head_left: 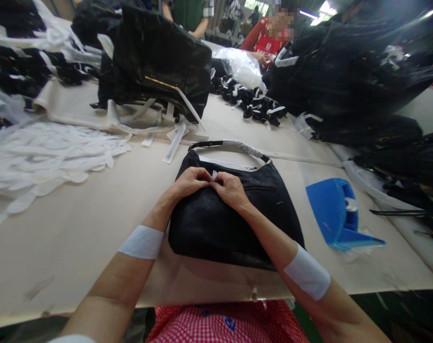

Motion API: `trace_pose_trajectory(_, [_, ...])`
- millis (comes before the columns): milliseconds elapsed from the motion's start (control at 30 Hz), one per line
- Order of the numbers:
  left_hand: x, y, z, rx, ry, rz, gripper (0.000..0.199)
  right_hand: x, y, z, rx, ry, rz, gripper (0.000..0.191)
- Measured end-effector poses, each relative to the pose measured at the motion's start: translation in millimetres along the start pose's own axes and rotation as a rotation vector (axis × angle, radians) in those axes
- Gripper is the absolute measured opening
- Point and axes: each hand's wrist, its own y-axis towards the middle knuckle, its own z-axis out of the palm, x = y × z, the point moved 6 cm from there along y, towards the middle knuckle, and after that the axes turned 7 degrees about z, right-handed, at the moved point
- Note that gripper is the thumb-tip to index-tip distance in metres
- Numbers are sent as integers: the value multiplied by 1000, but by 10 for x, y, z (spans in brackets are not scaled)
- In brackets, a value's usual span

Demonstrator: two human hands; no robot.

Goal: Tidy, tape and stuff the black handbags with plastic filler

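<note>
A black handbag (234, 233) lies flat on the table in front of me, its handle (237, 146) partly wrapped in white and pointing away. My left hand (192, 183) and my right hand (229, 189) meet at the upper middle of the bag, beside its zipped pocket (259, 189). Thumbs and fingers of both are pinched together around a small white strip (213, 176) that pokes up between them. What lies under the fingertips is hidden. White patches wrap both forearms.
A pile of white strips (59, 162) covers the left. Behind stands a large black bag (162, 62), with small black pieces (252, 102) farther back. To the right are a blue plastic holder (330, 209) and heaped black bags (345, 76). Two people are across the table.
</note>
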Motion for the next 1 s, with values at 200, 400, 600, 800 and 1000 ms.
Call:
trace_pose_trajectory(200, [-7, -10, -7, 5, 0, -14, 20, -34, -39, -81, -59, -21, 108, 12])
trace_pose_trajectory(400, [7, -6, -26, -9, -2, -48, 16, -25, -34, -82, -51, -36, 76, 11])
trace_pose_trajectory(600, [58, 1, -46, -99, -27, -66, 20, -20, -28, -81, -45, 56, 49, 7])
trace_pose_trajectory(800, [95, -10, -40, -112, -85, -109, 26, -114, 31, -16, -30, 205, -2, 8])
trace_pose_trajectory(1000, [70, -24, -18, -102, -138, -124, 26, -121, 47, 6, -27, 248, -60, 6])
